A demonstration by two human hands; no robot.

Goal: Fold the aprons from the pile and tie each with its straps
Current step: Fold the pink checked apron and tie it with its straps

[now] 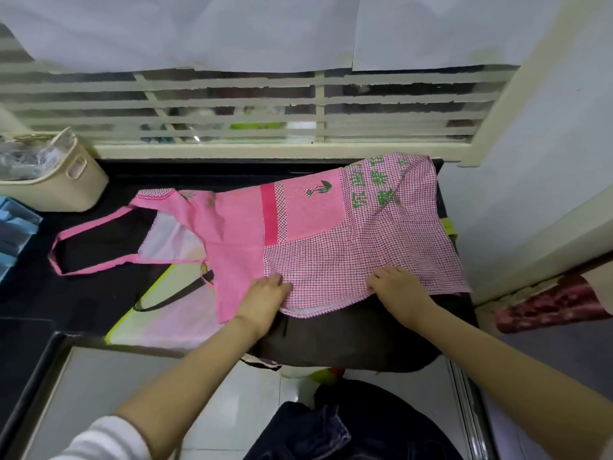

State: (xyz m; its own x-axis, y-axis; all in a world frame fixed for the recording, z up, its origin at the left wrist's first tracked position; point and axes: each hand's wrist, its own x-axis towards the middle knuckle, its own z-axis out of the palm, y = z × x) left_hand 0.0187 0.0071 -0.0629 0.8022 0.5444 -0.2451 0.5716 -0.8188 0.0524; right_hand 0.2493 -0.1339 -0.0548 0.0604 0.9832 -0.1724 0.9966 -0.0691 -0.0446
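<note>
**Pink checked apron (331, 234) held by its near hem, ready to fold**

Spread flat and sideways, the pink checked apron lies on top of the pile on the black worktop (39, 293). Its bib points left and its skirt right, so the whole shape is laid out before any fold. Its pink neck loop (86, 234) trails left onto the worktop, likely left free for the tying to come. The left hand (265, 293) and right hand (401, 287) sit apart along the near hem, fingers curled and clamped on the cloth. The hem is raised enough to show its white underside, which suggests the step in hand is a lengthwise fold away from the person. Beneath wait a dark brown apron (348, 336) and a pale pink cloth with a yellow-green edge (166, 313). A cream plastic basket (59, 184) stands at the far left.
</note>
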